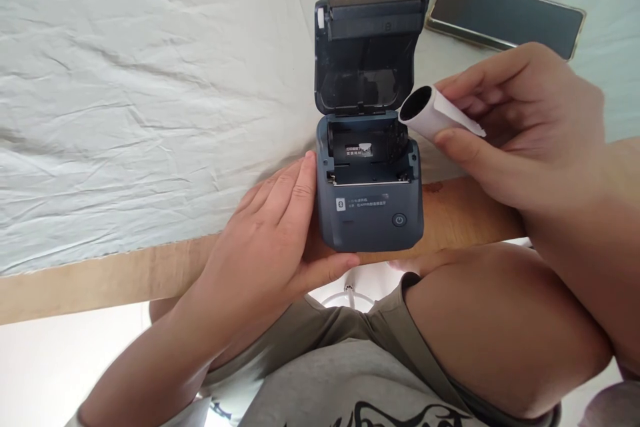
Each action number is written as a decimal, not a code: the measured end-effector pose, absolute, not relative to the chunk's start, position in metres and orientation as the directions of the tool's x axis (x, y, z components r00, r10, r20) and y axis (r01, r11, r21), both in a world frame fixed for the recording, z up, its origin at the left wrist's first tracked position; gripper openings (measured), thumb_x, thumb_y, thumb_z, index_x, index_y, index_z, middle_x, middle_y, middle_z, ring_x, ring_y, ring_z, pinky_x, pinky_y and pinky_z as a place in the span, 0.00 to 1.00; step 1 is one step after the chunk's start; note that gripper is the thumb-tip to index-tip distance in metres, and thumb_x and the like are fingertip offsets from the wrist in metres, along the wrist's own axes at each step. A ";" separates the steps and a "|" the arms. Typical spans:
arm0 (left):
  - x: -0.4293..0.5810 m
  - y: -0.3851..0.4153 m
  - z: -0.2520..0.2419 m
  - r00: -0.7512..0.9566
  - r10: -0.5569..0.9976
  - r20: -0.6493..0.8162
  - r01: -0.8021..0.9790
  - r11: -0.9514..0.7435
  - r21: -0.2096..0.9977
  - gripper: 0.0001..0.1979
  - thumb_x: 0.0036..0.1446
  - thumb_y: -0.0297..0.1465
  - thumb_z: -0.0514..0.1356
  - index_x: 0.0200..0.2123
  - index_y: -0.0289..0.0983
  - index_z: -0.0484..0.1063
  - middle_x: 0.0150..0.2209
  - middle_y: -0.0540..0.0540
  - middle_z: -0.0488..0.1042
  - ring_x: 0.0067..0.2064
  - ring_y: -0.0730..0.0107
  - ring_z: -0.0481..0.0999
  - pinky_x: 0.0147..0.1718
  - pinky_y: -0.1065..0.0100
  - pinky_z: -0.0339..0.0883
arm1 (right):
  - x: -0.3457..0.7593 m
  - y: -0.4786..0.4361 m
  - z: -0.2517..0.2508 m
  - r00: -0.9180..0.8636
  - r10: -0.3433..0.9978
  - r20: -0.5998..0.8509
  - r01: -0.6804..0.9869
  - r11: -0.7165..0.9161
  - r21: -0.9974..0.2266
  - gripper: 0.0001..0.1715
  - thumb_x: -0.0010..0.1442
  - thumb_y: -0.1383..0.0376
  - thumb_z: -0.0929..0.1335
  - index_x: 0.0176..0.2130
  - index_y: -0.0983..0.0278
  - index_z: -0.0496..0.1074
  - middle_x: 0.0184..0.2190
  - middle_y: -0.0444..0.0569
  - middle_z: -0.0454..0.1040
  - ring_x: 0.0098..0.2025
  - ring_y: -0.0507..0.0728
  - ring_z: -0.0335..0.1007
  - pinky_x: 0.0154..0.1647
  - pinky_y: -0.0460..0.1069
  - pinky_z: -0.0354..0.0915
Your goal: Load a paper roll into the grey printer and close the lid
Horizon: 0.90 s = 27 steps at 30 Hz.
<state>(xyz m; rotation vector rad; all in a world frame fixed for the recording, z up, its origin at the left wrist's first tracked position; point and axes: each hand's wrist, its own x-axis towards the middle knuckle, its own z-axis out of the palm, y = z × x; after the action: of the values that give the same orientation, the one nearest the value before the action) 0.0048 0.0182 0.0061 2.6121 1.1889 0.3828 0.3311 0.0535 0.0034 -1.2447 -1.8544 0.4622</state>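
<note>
A small dark blue printer (370,210) stands at the table's near edge with its lid (367,47) flipped up and its paper bay empty. My left hand (280,227) rests against the printer's left side, fingers along the casing and thumb under its front edge. My right hand (520,127) is closed on a white paper roll (430,113), held just right of the open bay with its hollow end facing left. A loose end of paper sticks out between my fingers.
A dark smartphone (505,13) lies face up at the back right. A wrinkled white cloth (150,100) covers the table; the wooden edge (100,280) shows along the front. My knees are under the table.
</note>
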 end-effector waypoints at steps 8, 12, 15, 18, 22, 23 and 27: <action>0.005 0.020 0.007 0.636 0.762 0.124 0.686 -0.631 0.361 0.53 0.81 0.65 0.51 0.85 0.25 0.53 0.80 0.21 0.70 0.81 0.35 0.74 0.78 0.41 0.73 | 0.330 0.053 0.019 -0.139 0.855 0.500 0.586 0.478 -0.654 0.10 0.74 0.65 0.77 0.52 0.52 0.87 0.56 0.47 0.88 0.60 0.58 0.86 0.57 0.61 0.81; 0.003 0.022 0.007 0.665 0.741 0.094 0.664 -0.643 0.381 0.54 0.81 0.64 0.53 0.86 0.25 0.50 0.82 0.20 0.68 0.82 0.34 0.72 0.79 0.39 0.72 | 0.313 0.046 0.030 -0.125 0.872 0.473 0.587 0.449 -0.673 0.03 0.72 0.64 0.78 0.46 0.55 0.84 0.51 0.48 0.87 0.55 0.57 0.85 0.50 0.59 0.82; 0.002 0.024 0.007 0.676 0.731 0.094 0.648 -0.650 0.397 0.54 0.81 0.64 0.53 0.87 0.27 0.48 0.83 0.20 0.67 0.83 0.33 0.71 0.78 0.37 0.72 | 0.297 0.048 0.040 -0.230 0.835 0.500 0.591 0.528 -0.609 0.04 0.73 0.64 0.77 0.43 0.57 0.80 0.50 0.45 0.86 0.51 0.55 0.85 0.45 0.56 0.82; 0.001 0.024 0.007 0.683 0.720 0.117 0.633 -0.665 0.396 0.54 0.82 0.64 0.51 0.87 0.25 0.49 0.82 0.19 0.68 0.82 0.34 0.72 0.78 0.38 0.72 | 0.285 0.056 0.045 -0.370 0.781 0.503 0.612 0.612 -0.501 0.08 0.72 0.69 0.75 0.39 0.58 0.76 0.44 0.43 0.86 0.52 0.54 0.86 0.53 0.55 0.85; 0.002 0.023 0.006 0.672 0.730 0.125 0.641 -0.658 0.396 0.53 0.82 0.63 0.53 0.87 0.28 0.48 0.81 0.21 0.69 0.81 0.32 0.73 0.77 0.36 0.72 | 0.279 0.065 0.041 -0.339 0.805 0.486 0.679 0.567 -0.467 0.09 0.72 0.67 0.75 0.38 0.56 0.75 0.46 0.44 0.87 0.53 0.56 0.87 0.55 0.57 0.87; 0.002 0.022 0.006 0.667 0.735 0.122 0.645 -0.651 0.400 0.53 0.81 0.64 0.53 0.87 0.28 0.49 0.81 0.21 0.70 0.81 0.31 0.73 0.77 0.35 0.72 | 0.279 0.065 0.039 -0.331 0.808 0.487 0.679 0.563 -0.472 0.09 0.72 0.66 0.75 0.38 0.56 0.76 0.47 0.44 0.88 0.53 0.56 0.87 0.55 0.57 0.87; 0.003 0.022 0.008 0.655 0.747 0.116 0.663 -0.641 0.388 0.55 0.80 0.66 0.52 0.87 0.28 0.50 0.81 0.21 0.70 0.81 0.31 0.73 0.78 0.34 0.72 | 0.279 0.063 0.033 -0.334 0.828 0.451 0.660 0.547 -0.515 0.09 0.72 0.67 0.75 0.38 0.56 0.76 0.47 0.42 0.88 0.53 0.55 0.88 0.55 0.55 0.88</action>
<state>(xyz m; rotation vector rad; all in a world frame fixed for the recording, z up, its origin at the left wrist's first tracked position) 0.0033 0.0216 0.0078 2.5627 1.1253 0.3830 0.2789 0.0632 0.0329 -1.1942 -2.0944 0.3122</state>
